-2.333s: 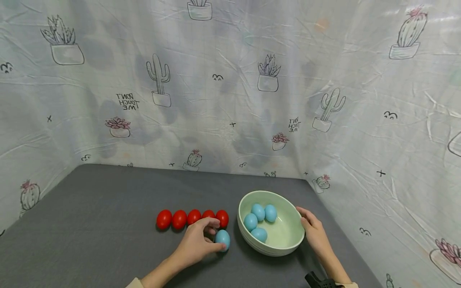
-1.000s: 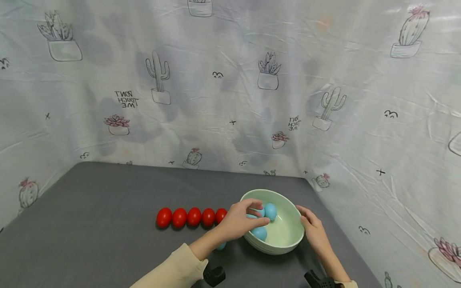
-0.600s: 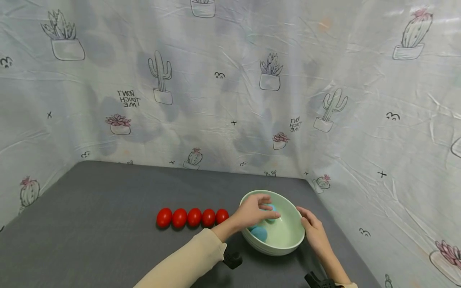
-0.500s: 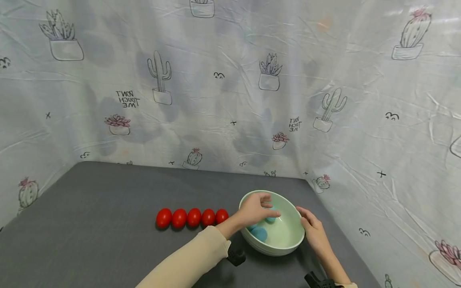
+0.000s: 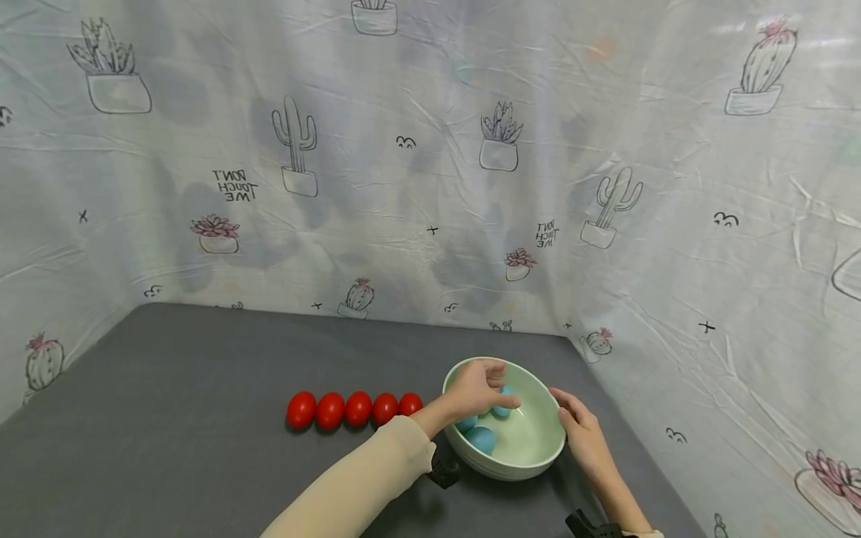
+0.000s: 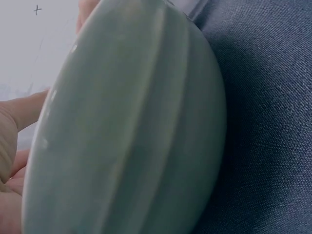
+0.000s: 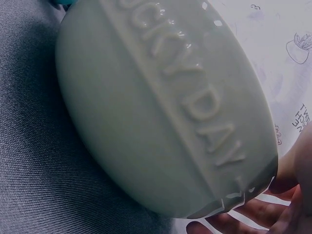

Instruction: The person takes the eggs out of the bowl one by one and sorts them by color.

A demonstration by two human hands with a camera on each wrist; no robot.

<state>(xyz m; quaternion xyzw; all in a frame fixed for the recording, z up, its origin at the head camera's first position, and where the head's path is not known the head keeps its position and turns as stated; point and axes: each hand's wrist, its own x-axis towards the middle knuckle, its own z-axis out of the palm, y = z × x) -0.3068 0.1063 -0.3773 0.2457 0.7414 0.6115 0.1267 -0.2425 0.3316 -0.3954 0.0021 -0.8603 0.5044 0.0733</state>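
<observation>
A pale green bowl [image 5: 525, 441] [image 6: 131, 117] [image 7: 136, 112] stands on the dark cloth with several blue egg-shaped pieces [image 5: 481, 439] inside. Over its left part is my left hand [image 5: 474, 388] [image 6: 9, 141], thumb and fingers apart; nothing shows between them except a blue piece lying beyond. The palm side is hidden in the head view, and this hand covers part of the contents. My right hand [image 5: 587, 433] [image 7: 273, 214] grips the bowl's right side at the rim, fingers curved round it.
Several red egg-shaped pieces [image 5: 358, 409] lie in a row left of the bowl on the dark cloth [image 5: 202, 373]. My left sleeve [image 5: 356, 478] crosses in front of the row's right end. A patterned curtain [image 5: 430, 179] rises behind and at both sides.
From beside a blue piece on the cloth, my left hand has moved right and over the bowl, then stayed nearly still. That piece is now out of sight. My right hand keeps its place.
</observation>
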